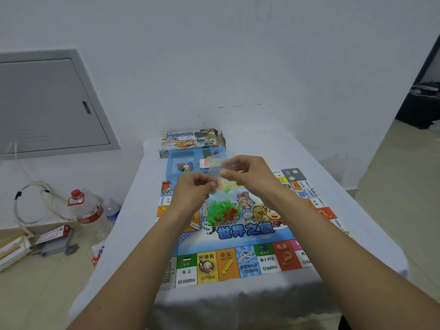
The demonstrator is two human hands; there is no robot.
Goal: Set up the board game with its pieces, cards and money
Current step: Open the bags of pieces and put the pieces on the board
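the tabletop (333,163) under its white cloth carries everything, and i have the game board (238,236) spread flat in the middle of it, printed side up and its near edge facing me, so that the squares read my way and pieces can be dealt straight onto it.

beyond the board, at the far end, the game box (190,139) lies pushed back against the wall side, out of the playing area. just in front of it sits the blue plastic tray (183,156), touching or nearly touching the board's far edge; i judge it is kept close so i can lift things out without reaching far. a small heap of coloured tokens (184,166) lies in its left compartment and a stack of cards (204,163) in the one beside it, so those are not yet set out.

above the board's centre i hold a clear plastic bag (214,172). my left hand (192,189) pinches its lower left edge and my right hand (245,170) pinches the top, both grips pressed on the film, probably to pull the mouth open. inside hang green and red houses (220,210), sagging low over the board's middle, where any spill would land on the board.
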